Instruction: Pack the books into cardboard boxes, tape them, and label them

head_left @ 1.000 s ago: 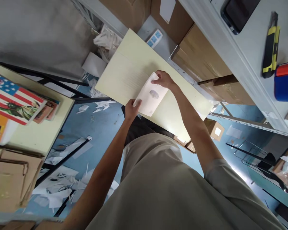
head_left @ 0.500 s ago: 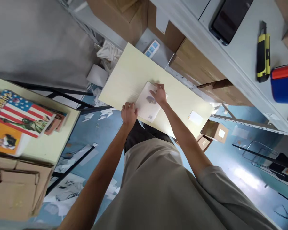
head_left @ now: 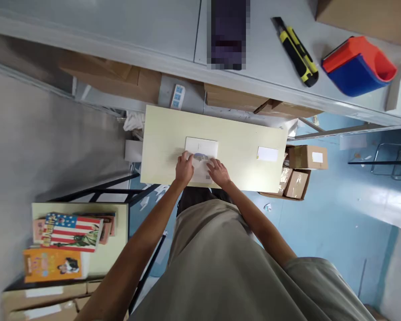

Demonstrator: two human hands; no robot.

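A thin white book point(head_left: 202, 145) with a greyish-blue picture lies flat on the pale yellow table point(head_left: 240, 129). Its lower half looks slightly hazy; I cannot tell whether that is a film or a loose cover. My left hand point(head_left: 184, 169) is at its left edge, fingers bent and pressed onto it. On the opposite edge, my right hand point(head_left: 219, 173) has its fingers curled over the book. Both thumbs' undersides are hidden. A white card point(head_left: 267, 154) lies farther right on the table.
On the grey shelf above are a phone point(head_left: 228, 40), a yellow-black utility knife point(head_left: 296, 52) and a red-blue holder point(head_left: 357, 67). A power strip point(head_left: 177, 97) sits behind the table. Cardboard boxes point(head_left: 307, 159) stand right; books point(head_left: 71, 232) are stacked at lower left.
The view has turned, so the table now lies nearly level. The book is now upright to me, and my right hand has come down from its upper edge to its right side.
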